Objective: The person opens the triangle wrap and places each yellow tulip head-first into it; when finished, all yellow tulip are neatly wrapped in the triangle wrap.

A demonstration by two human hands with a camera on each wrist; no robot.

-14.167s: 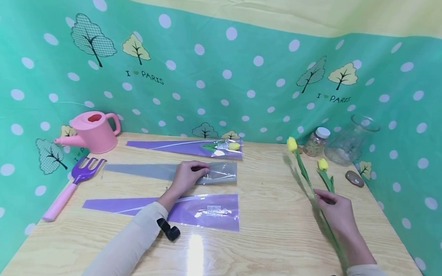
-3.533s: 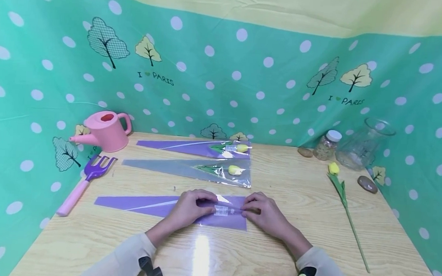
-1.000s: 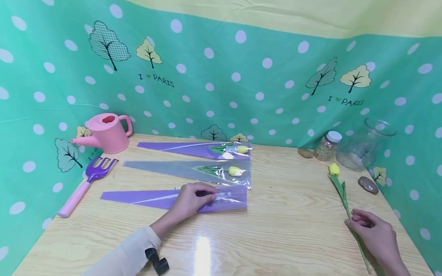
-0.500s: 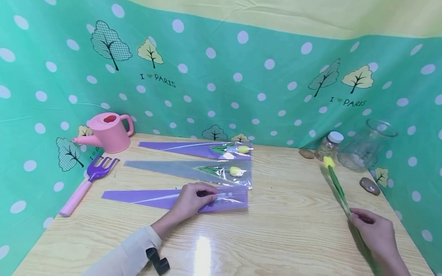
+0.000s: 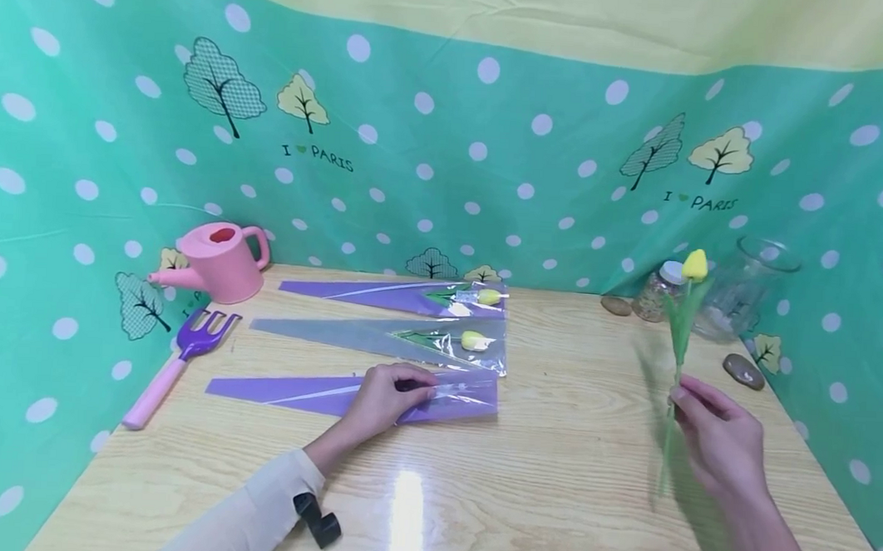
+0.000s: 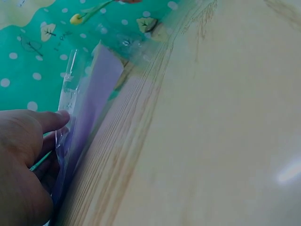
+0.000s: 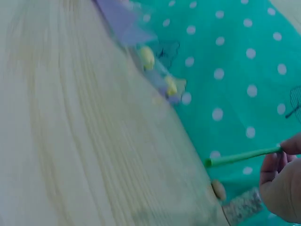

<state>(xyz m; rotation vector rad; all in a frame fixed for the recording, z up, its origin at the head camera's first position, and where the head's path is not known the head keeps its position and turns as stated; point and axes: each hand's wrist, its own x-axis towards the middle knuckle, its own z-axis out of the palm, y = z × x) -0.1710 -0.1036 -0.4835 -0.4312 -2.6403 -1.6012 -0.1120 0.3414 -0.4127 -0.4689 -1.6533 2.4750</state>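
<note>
Hands at work: left hand (image 5: 383, 397) pinches purple cone-shaped plastic sleeve (image 5: 353, 393) open, right hand (image 5: 718, 436) grasps yellow artificial tulip (image 5: 682, 321), best fed stem-first.

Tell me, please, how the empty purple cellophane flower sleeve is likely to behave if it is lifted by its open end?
The purple cellophane flower sleeve looks thin and lies flat, so it would probably droop. Its glossy film may slide easily on the shiny wooden table. The left hand pinches its mouth, which suggests it needs holding open.
</note>
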